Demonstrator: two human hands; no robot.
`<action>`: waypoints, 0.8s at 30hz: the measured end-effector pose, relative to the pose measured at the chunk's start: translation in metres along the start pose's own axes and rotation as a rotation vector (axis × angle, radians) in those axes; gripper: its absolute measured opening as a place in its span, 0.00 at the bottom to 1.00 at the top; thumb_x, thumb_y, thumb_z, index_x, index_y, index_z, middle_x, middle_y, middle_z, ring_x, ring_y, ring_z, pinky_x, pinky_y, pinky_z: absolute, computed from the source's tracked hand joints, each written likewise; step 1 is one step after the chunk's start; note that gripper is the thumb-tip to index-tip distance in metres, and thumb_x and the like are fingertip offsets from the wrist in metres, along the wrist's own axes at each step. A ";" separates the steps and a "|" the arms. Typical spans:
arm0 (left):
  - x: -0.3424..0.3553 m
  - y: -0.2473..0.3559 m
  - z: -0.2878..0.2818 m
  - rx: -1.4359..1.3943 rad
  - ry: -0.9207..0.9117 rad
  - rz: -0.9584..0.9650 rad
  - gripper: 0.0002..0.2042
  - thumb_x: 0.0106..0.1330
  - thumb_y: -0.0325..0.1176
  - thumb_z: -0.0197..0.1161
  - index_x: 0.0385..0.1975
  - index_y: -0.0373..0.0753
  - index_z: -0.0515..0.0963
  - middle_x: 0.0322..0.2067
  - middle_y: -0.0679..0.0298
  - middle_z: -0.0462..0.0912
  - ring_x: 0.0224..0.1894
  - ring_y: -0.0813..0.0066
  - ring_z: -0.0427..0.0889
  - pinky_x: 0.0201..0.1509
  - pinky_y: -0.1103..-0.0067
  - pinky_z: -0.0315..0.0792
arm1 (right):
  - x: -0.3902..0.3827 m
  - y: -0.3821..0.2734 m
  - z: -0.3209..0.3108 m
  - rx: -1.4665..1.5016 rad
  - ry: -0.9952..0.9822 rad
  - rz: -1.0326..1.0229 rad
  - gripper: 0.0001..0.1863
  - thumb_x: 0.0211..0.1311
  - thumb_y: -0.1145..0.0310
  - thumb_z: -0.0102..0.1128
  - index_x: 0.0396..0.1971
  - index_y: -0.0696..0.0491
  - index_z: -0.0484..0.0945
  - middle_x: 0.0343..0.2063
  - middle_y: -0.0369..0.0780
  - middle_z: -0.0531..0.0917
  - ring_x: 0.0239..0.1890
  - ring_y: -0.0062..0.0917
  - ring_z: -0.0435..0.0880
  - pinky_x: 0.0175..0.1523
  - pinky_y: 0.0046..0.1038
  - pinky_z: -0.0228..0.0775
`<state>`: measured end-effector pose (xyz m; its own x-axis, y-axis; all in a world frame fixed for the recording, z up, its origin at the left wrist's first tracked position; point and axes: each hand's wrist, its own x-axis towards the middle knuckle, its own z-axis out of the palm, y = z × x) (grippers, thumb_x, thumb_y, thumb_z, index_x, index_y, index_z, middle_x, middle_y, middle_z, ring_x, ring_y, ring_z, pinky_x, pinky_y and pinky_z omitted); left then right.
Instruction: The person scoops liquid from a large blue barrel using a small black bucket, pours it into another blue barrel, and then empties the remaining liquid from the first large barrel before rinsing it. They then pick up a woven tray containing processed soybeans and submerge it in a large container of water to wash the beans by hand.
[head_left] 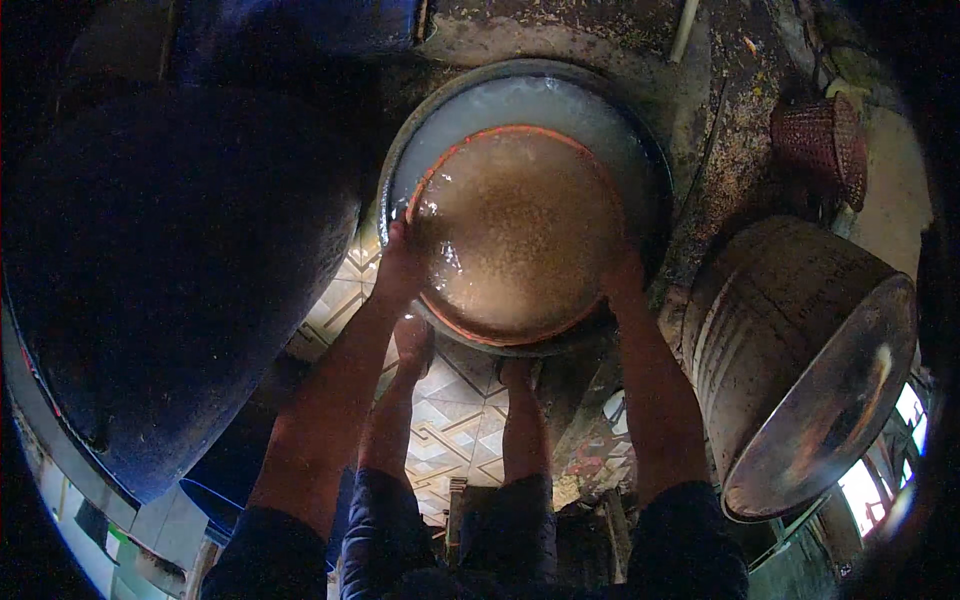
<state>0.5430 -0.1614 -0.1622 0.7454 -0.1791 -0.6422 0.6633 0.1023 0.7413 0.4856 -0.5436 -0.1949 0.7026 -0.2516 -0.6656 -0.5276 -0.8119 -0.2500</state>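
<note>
A round orange-rimmed basin or sieve (435, 172) sits in cloudy water inside a larger dark round tub (652, 150). Pale brown grains (530, 215) lie in it under the water, heaped toward the middle. My left hand (400, 268) grips its left rim, thumb up along the edge. At the opposite side my right hand (624, 278) is closed on the rim, its fingers dark and partly hidden by the water and shadow. Whether the orange vessel's bottom has holes cannot be seen.
A huge dark rounded vessel (180, 270) fills the left side. To the right a big metal pot (790, 320) lies tilted, beneath a reddish woven basket (818, 145). Patterned floor tiles (455, 400) show between my feet. Loose grains litter the ground at upper right.
</note>
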 end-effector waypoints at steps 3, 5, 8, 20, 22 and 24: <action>-0.014 0.040 0.038 0.026 0.031 -0.137 0.24 0.68 0.30 0.48 0.64 0.39 0.56 0.58 0.58 0.65 0.62 0.65 0.62 0.66 0.70 0.54 | -0.003 0.038 -0.010 0.632 -0.106 0.032 0.30 0.61 0.59 0.58 0.60 0.56 0.63 0.56 0.49 0.68 0.56 0.43 0.68 0.59 0.42 0.67; -0.024 0.043 0.042 0.184 0.109 -0.146 0.26 0.68 0.32 0.50 0.65 0.39 0.54 0.60 0.57 0.64 0.63 0.63 0.62 0.65 0.69 0.57 | -0.009 0.031 -0.016 0.447 -0.029 -0.024 0.23 0.63 0.63 0.54 0.55 0.58 0.67 0.50 0.49 0.74 0.48 0.40 0.74 0.54 0.39 0.71; -0.016 0.055 0.025 -0.048 -0.087 -0.212 0.32 0.64 0.30 0.54 0.67 0.44 0.51 0.63 0.57 0.59 0.65 0.61 0.58 0.67 0.67 0.56 | -0.024 0.035 -0.011 0.630 0.000 -0.019 0.23 0.64 0.67 0.52 0.58 0.55 0.65 0.48 0.48 0.76 0.46 0.38 0.77 0.50 0.39 0.74; -0.030 0.078 0.053 0.177 -0.087 -0.055 0.27 0.65 0.34 0.51 0.65 0.38 0.56 0.62 0.54 0.64 0.64 0.59 0.62 0.67 0.69 0.55 | -0.058 -0.028 -0.058 1.397 0.154 0.165 0.08 0.66 0.69 0.47 0.39 0.54 0.74 0.32 0.39 0.75 0.30 0.26 0.71 0.42 0.23 0.65; -0.019 0.049 0.024 0.643 -0.074 0.043 0.27 0.67 0.37 0.51 0.65 0.38 0.57 0.62 0.53 0.64 0.64 0.58 0.62 0.67 0.68 0.55 | -0.041 -0.009 -0.045 1.452 0.166 0.151 0.07 0.66 0.65 0.49 0.33 0.52 0.73 0.28 0.38 0.73 0.27 0.25 0.69 0.40 0.23 0.62; -0.009 0.088 0.028 -0.013 -0.148 -0.326 0.29 0.69 0.43 0.50 0.66 0.38 0.55 0.67 0.54 0.53 0.67 0.61 0.56 0.67 0.69 0.55 | -0.032 0.027 -0.031 0.946 0.177 -0.040 0.08 0.65 0.62 0.51 0.31 0.50 0.72 0.28 0.39 0.73 0.28 0.24 0.69 0.41 0.24 0.64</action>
<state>0.5929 -0.1786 -0.0855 0.4776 -0.3436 -0.8086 0.8659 0.0284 0.4994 0.4638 -0.5738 -0.1586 0.7496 -0.3713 -0.5480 -0.6138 -0.0800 -0.7854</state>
